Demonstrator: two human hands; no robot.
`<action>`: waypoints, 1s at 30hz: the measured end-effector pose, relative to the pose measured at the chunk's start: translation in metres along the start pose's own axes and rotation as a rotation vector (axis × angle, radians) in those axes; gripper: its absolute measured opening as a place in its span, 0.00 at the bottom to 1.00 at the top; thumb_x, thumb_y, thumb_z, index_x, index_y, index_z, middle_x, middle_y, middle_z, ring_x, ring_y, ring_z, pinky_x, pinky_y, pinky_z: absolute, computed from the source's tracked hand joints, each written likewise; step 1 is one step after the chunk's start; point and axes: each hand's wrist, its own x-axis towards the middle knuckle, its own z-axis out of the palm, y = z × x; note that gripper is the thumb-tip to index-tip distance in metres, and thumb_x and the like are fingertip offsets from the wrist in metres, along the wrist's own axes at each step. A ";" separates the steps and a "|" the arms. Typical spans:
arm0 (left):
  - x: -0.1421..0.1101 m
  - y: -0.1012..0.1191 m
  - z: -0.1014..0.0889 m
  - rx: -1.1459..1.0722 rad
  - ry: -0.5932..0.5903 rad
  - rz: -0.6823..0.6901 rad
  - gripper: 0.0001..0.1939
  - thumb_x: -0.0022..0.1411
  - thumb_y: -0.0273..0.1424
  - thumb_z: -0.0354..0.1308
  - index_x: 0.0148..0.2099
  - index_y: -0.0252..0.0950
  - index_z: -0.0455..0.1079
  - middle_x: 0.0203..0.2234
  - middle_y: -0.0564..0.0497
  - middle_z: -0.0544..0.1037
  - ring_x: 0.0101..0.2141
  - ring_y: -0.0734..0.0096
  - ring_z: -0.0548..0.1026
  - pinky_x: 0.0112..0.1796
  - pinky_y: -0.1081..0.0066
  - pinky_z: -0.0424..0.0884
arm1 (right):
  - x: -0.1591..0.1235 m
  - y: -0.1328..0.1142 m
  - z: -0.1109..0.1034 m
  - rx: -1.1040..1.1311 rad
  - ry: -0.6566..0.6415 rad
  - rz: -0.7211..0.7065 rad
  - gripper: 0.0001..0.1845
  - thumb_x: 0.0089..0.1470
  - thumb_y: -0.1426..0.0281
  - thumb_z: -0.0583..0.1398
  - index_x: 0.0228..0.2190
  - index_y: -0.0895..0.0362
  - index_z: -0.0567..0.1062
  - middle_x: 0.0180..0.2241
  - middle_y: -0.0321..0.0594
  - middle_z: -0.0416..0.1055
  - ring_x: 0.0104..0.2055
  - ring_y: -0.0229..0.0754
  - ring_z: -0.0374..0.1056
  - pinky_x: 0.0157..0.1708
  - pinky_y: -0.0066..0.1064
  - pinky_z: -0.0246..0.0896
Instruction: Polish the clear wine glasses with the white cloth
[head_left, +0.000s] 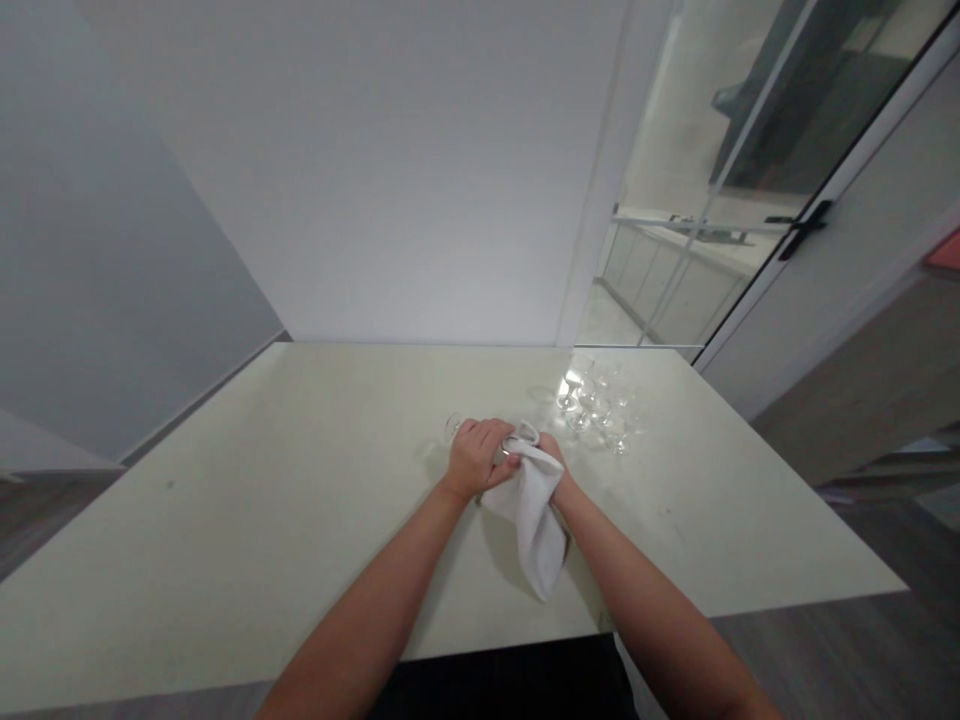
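Observation:
My left hand (477, 458) is wrapped round a clear stemmed glass (452, 428), which lies sideways above the table. One end of the glass shows past my fingers on the left; the middle is hidden. A white cloth (538, 520) hangs from my right hand (553, 462), which grips it against the other end of the glass. Folds of the cloth cover that end, so I cannot tell how far the cloth reaches inside. My right fingers are mostly behind the cloth.
Several clear stemmed glasses (596, 405) stand close together at the back right of the pale table (262, 520). A white wall (420, 200) rises behind the table. To the right is a glazed door with a black handle (806, 230).

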 end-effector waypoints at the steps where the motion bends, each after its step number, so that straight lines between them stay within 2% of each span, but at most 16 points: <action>1: -0.001 0.000 -0.001 -0.015 -0.031 -0.006 0.22 0.68 0.45 0.41 0.44 0.35 0.68 0.34 0.43 0.79 0.35 0.61 0.76 0.36 0.63 0.64 | -0.002 -0.002 -0.002 -0.103 -0.003 0.000 0.05 0.45 0.70 0.60 0.22 0.58 0.71 0.22 0.37 0.71 0.27 0.40 0.63 0.28 0.29 0.55; 4: -0.003 -0.001 -0.001 -0.059 -0.099 -0.047 0.21 0.68 0.43 0.39 0.42 0.36 0.68 0.29 0.46 0.78 0.28 0.64 0.75 0.32 0.65 0.63 | -0.008 -0.011 -0.007 -0.406 -0.012 -0.036 0.06 0.49 0.67 0.60 0.27 0.57 0.73 0.25 0.40 0.73 0.27 0.41 0.64 0.28 0.29 0.51; 7: -0.004 -0.001 0.000 -0.081 -0.123 -0.087 0.21 0.67 0.43 0.39 0.41 0.36 0.68 0.27 0.47 0.78 0.25 0.65 0.74 0.30 0.66 0.63 | -0.012 -0.018 -0.011 -0.479 0.014 -0.057 0.07 0.50 0.65 0.58 0.27 0.57 0.72 0.23 0.40 0.71 0.25 0.40 0.62 0.26 0.28 0.48; 10: -0.003 -0.001 0.002 -0.082 -0.102 -0.086 0.22 0.67 0.45 0.39 0.44 0.35 0.68 0.30 0.45 0.78 0.28 0.63 0.75 0.31 0.65 0.65 | -0.010 -0.016 -0.012 -0.359 0.071 -0.049 0.08 0.47 0.64 0.58 0.25 0.56 0.69 0.20 0.36 0.67 0.23 0.38 0.58 0.26 0.28 0.47; 13: -0.002 0.000 0.003 -0.043 -0.012 -0.063 0.24 0.66 0.46 0.42 0.49 0.33 0.66 0.38 0.40 0.78 0.36 0.60 0.76 0.38 0.62 0.66 | -0.002 -0.008 -0.012 -0.079 0.117 -0.049 0.10 0.44 0.62 0.58 0.22 0.55 0.65 0.20 0.34 0.65 0.24 0.37 0.56 0.26 0.27 0.51; 16: 0.000 0.002 0.003 0.007 0.036 -0.045 0.24 0.65 0.46 0.47 0.52 0.32 0.65 0.44 0.38 0.76 0.43 0.58 0.75 0.45 0.60 0.65 | 0.002 -0.002 -0.013 0.091 0.102 -0.031 0.12 0.42 0.61 0.57 0.19 0.55 0.64 0.19 0.33 0.62 0.24 0.36 0.55 0.25 0.28 0.53; 18: 0.001 0.003 0.003 0.016 0.012 -0.064 0.21 0.65 0.44 0.47 0.49 0.32 0.66 0.42 0.39 0.77 0.41 0.60 0.75 0.43 0.61 0.66 | 0.001 -0.002 -0.013 0.045 0.099 -0.038 0.12 0.43 0.61 0.57 0.18 0.56 0.64 0.18 0.33 0.62 0.23 0.36 0.54 0.25 0.28 0.52; 20: 0.000 0.003 0.002 -0.014 -0.062 -0.111 0.18 0.67 0.42 0.43 0.45 0.34 0.67 0.35 0.43 0.78 0.34 0.64 0.75 0.37 0.65 0.66 | -0.003 -0.005 -0.013 -0.092 0.102 -0.075 0.11 0.44 0.62 0.57 0.19 0.56 0.65 0.18 0.33 0.62 0.22 0.36 0.55 0.24 0.28 0.48; 22: -0.001 0.002 0.002 -0.075 -0.144 -0.167 0.18 0.69 0.39 0.39 0.41 0.37 0.68 0.29 0.47 0.77 0.28 0.68 0.74 0.31 0.68 0.65 | -0.007 -0.008 -0.013 -0.221 0.096 -0.106 0.09 0.45 0.64 0.58 0.20 0.56 0.66 0.18 0.33 0.62 0.22 0.35 0.54 0.24 0.28 0.46; 24: -0.002 0.002 0.001 -0.112 -0.176 -0.203 0.19 0.70 0.39 0.37 0.39 0.37 0.67 0.26 0.49 0.76 0.26 0.69 0.73 0.29 0.69 0.64 | -0.008 -0.008 -0.011 -0.257 0.089 -0.100 0.08 0.44 0.65 0.58 0.21 0.56 0.66 0.17 0.33 0.63 0.21 0.35 0.54 0.24 0.28 0.47; 26: -0.002 0.002 0.000 -0.083 -0.127 -0.197 0.20 0.70 0.41 0.38 0.41 0.36 0.68 0.28 0.48 0.77 0.28 0.66 0.74 0.31 0.67 0.65 | -0.004 -0.003 -0.009 -0.170 0.095 -0.069 0.09 0.44 0.65 0.58 0.20 0.56 0.66 0.18 0.34 0.65 0.22 0.36 0.56 0.25 0.28 0.50; 30: 0.002 0.004 0.002 0.032 -0.003 -0.082 0.25 0.65 0.48 0.46 0.50 0.32 0.67 0.42 0.39 0.77 0.45 0.57 0.74 0.42 0.61 0.65 | 0.008 0.013 -0.003 0.107 0.036 -0.022 0.07 0.41 0.65 0.58 0.19 0.56 0.69 0.21 0.35 0.69 0.25 0.39 0.61 0.27 0.29 0.59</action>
